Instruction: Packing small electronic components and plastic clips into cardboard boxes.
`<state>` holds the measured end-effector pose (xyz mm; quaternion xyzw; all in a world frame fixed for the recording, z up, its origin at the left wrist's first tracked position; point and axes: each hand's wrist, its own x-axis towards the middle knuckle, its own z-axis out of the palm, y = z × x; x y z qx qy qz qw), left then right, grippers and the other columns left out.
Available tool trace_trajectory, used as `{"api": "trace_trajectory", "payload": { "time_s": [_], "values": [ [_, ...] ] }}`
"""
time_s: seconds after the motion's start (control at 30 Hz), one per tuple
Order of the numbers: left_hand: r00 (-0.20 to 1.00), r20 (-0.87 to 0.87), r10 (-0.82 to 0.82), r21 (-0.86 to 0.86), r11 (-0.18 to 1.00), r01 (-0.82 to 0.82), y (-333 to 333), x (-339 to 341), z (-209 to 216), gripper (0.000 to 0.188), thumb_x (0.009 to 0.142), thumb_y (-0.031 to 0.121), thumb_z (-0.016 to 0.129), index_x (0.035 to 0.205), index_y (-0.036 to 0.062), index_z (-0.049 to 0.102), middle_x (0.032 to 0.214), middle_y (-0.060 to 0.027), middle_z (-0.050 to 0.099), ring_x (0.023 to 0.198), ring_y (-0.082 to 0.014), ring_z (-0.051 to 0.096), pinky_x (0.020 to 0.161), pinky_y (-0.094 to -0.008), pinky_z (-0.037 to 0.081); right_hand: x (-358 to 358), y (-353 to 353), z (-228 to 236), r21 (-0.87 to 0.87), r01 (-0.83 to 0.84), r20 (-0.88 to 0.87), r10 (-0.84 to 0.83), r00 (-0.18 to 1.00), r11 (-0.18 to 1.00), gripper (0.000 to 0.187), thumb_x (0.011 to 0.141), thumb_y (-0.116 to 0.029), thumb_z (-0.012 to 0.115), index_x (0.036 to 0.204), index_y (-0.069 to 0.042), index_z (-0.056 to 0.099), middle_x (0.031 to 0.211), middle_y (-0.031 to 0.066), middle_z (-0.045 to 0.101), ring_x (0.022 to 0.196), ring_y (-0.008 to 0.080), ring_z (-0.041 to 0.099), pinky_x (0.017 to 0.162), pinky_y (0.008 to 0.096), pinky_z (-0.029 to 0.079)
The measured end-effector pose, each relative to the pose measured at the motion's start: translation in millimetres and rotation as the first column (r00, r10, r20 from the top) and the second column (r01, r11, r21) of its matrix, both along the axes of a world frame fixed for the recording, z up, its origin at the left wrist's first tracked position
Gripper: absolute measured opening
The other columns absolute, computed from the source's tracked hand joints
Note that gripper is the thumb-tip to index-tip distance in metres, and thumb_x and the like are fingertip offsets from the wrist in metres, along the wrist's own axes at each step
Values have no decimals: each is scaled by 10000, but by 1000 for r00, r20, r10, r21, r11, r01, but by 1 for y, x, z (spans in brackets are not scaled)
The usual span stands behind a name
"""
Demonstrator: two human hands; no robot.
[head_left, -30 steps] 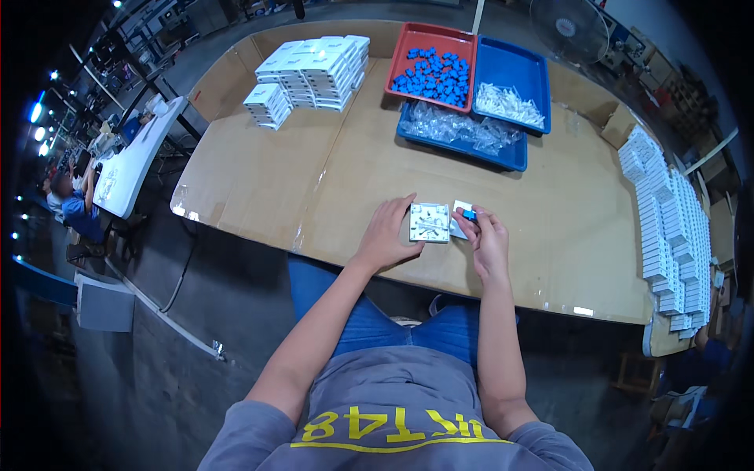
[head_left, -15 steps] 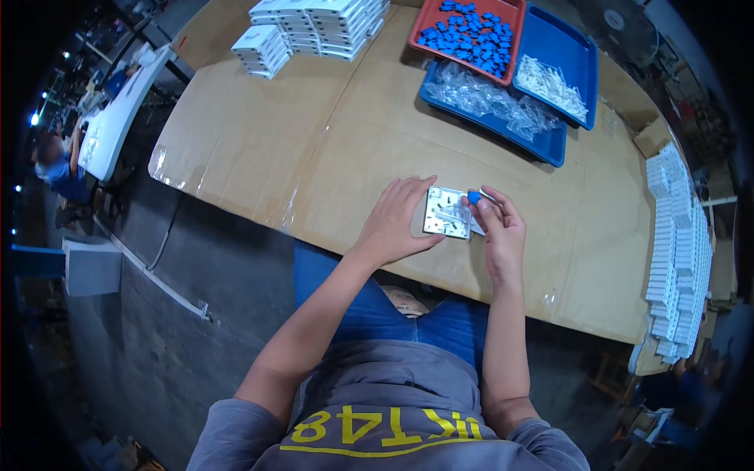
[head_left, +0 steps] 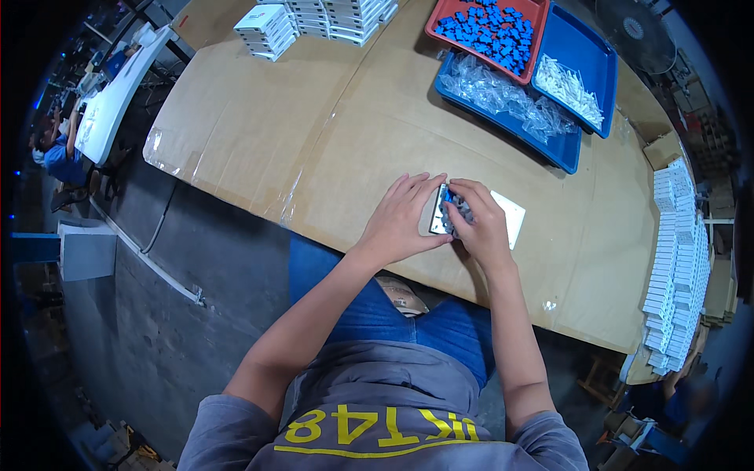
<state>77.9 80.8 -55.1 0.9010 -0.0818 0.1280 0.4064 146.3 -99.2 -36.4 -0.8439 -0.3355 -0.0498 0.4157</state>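
White case [head_left: 437, 220] is partly hidden, left fingers [head_left: 427, 188] pinching it, right fingers' [head_left: 477, 198] grip unclear

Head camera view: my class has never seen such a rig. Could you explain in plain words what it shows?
There is no robot here, just a person's bare hands. The picture comes from a wide fisheye camera worn on the head, looking down, so straight edges bend near the rim.

On the cardboard-covered table sit a red tray of small blue plastic pieces, a blue tray of white sticks and a second blue tray of crumpled clear plastic. Stacked white boxes stand at the far left.

The left hand holds a shallow white square case. The right hand has its fingertips by one blue piece; whether it pinches or presses is hard to tell.
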Motion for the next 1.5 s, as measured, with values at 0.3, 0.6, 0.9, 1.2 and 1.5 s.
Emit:
{"api": "trace_trajectory", "payload": {
  "time_s": [0.3,0.6,0.9,1.2,1.5],
  "values": [
    [1000,-17,0,31,1000,1,0,-1,0,937,730,383,891,1507,62,475,1445,-173,562,1408,-354,478,1225,-522,331,1,1,-1,-30,-10,-50,8,999,999,262,899,-51,741,1154,6,720,1194,130,724,1012,316,737,853,378,601],
    [999,-41,0,15,1000,1,0,0,0,933,732,370,888,1511,69,471,1446,-175,562,1411,-357,476,1233,-531,322,4,0,-5,-65,-17,-69,12,998,998,246,899,-47,738,1139,5,726,1189,128,728,1007,306,741,848,376,607],
    [999,-48,-10,22,1000,11,0,1,0,922,730,331,879,1514,73,467,1453,-171,559,1418,-355,471,1238,-522,318,-2,0,-11,-98,-5,104,15,995,995,290,908,-79,736,1178,26,720,1258,153,705,1094,341,719,985,415,584],
    [998,-59,-24,29,999,26,1,3,-2,908,731,300,855,1520,81,464,1472,-151,554,1432,-353,459,1243,-525,310,-5,-10,-1,-342,-92,123,141,982,935,387,957,-185,697,1266,47,687,1437,191,592,1354,355,571,1161,541,430],
    [999,-40,-34,17,999,35,3,5,1,914,717,272,848,1524,86,463,1485,-132,551,1431,-357,459,1245,-539,305,-10,3,12,-531,-5,206,135,969,847,451,989,-242,624,1297,86,661,1450,205,580,1421,326,503,1215,596,303]
  ]
}}
